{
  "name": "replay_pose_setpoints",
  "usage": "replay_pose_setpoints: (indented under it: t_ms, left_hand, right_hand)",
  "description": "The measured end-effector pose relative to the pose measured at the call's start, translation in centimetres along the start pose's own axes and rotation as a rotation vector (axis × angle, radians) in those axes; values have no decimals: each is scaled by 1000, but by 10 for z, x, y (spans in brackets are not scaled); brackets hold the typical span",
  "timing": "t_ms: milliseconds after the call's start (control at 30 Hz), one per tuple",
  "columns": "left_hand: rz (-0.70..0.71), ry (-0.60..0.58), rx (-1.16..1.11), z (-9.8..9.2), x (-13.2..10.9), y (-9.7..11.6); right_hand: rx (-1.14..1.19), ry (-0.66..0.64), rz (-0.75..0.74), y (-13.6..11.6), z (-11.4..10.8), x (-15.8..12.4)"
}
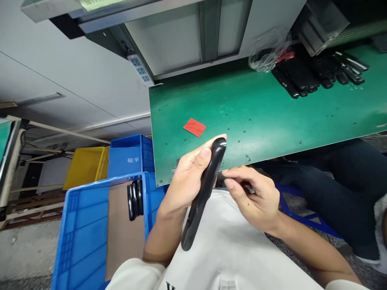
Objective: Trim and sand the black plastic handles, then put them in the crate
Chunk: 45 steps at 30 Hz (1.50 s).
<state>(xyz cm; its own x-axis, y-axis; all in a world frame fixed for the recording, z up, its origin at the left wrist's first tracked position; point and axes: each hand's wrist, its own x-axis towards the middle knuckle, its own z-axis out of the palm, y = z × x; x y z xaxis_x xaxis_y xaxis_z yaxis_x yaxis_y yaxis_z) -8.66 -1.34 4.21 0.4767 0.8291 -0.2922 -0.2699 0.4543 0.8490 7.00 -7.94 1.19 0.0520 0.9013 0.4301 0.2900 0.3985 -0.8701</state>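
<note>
A long, glossy black bar-shaped piece (208, 181), rounded at both ends, slants across the front of my white shirt. My left hand (187, 177) is closed around its upper half, with the thumb pressed on the near face. To the right of the piece and apart from it, my right hand (254, 197) has its fingers curled and its thumb and forefinger drawn nearly together. Whatever those fingers hold, if anything, is hidden. A red card (195, 127) with faint writing lies on the green table (266, 117) beyond my left hand.
Several similar black pieces (299, 74) lie at the table's back right beside a clear plastic bag (266, 50). A blue crate (84, 233) at lower left holds cardboard and black pieces (135, 199). Behind it is a yellow bin (86, 165). At right sits another person's leg (335, 189).
</note>
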Motion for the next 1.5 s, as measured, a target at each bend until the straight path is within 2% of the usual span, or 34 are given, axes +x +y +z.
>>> replay_pose_setpoints:
  t_ms: [333, 400, 533, 600, 733, 767, 833, 933, 1000, 1100, 1200, 1500]
  left_hand:
    - [9, -47, 38, 0, -5, 0]
    - [20, -55, 95, 1, -6, 0]
    - [59, -159, 295, -1, -5, -1]
    - [64, -230, 317, -9, -4, -1]
    - [149, -351, 173, -38, -11, -2]
    - [217, -341, 147, -42, -15, -4]
    - [386, -249, 148, -45, -24, -9]
    - [651, -3, 252, -32, -35, -20]
    - [743, 119, 321, -21, -38, -25]
    - [781, 197, 360, -12, -39, -28]
    - [765, 223, 374, -11, -40, -29]
    - [772, 155, 341, -8, -42, -29]
  right_hand:
    - [66, 37, 30, -5, -8, 10]
    - [148, 1, 93, -9, -9, 15]
    - [296, -98, 324, -16, -10, 26]
    - [316, -23, 432, -13, -13, 28]
    - [431, 420, 581, 3, -30, 32]
    - [463, 507, 601, 7, -35, 33]
    - [500, 588, 621, 13, -45, 35]
    - [488, 614, 631, 18, -48, 35]
    - [487, 650, 642, 19, -46, 32]
    - [475, 710, 657, 19, -41, 28]
    - [468, 712, 640, 17, -40, 26]
    - [480, 723, 604, 12, -44, 25]
